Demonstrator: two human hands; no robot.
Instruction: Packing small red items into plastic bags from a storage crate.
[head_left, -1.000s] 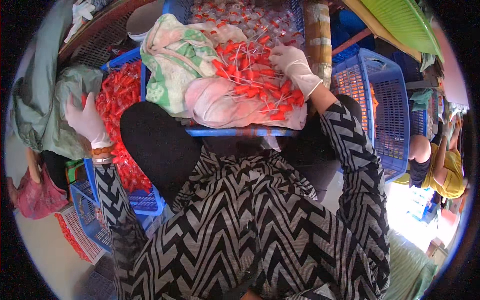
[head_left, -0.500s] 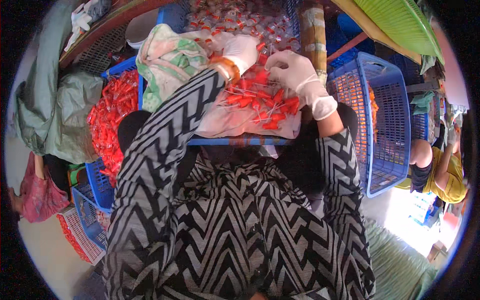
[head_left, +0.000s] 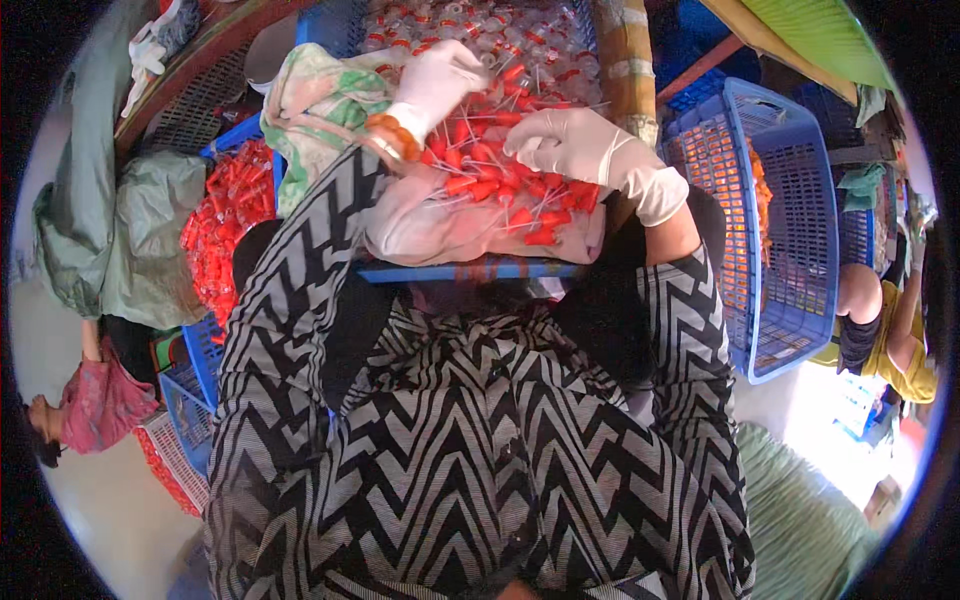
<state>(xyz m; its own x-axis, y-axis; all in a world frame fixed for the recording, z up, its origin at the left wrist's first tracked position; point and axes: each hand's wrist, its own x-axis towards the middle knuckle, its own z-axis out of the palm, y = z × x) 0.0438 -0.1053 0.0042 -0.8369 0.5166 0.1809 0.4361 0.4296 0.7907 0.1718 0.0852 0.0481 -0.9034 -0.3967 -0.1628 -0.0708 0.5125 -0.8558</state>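
Observation:
Both my hands wear white gloves above a pile of red caps with thin pale stems (head_left: pixel 500 180), spread over a pale cloth (head_left: pixel 420 235). My left hand (head_left: pixel 435 85), with an orange-brown band at its wrist, is at the pile's far left edge near small clear bottles (head_left: pixel 480 30). Its fingers are curled together, and what they hold, if anything, is hidden. Over the right part of the caps, my right hand (head_left: pixel 575 145) has its fingers bent and pinched against the thumb. I cannot make out anything between those fingertips.
A crumpled white-green towel (head_left: pixel 320 110) lies left of the pile. Further left, a blue crate holds red pieces (head_left: pixel 235 220). Blue baskets (head_left: pixel 795 230) with orange items stand at right, beside a taped post (head_left: pixel 628 70). People sit at left (head_left: pixel 105 400) and right (head_left: pixel 900 340).
My left hand has drawn away to the left and slightly farther out, off the caps. My right hand has shifted slightly left, its thumb and fingers closing from a loose curl.

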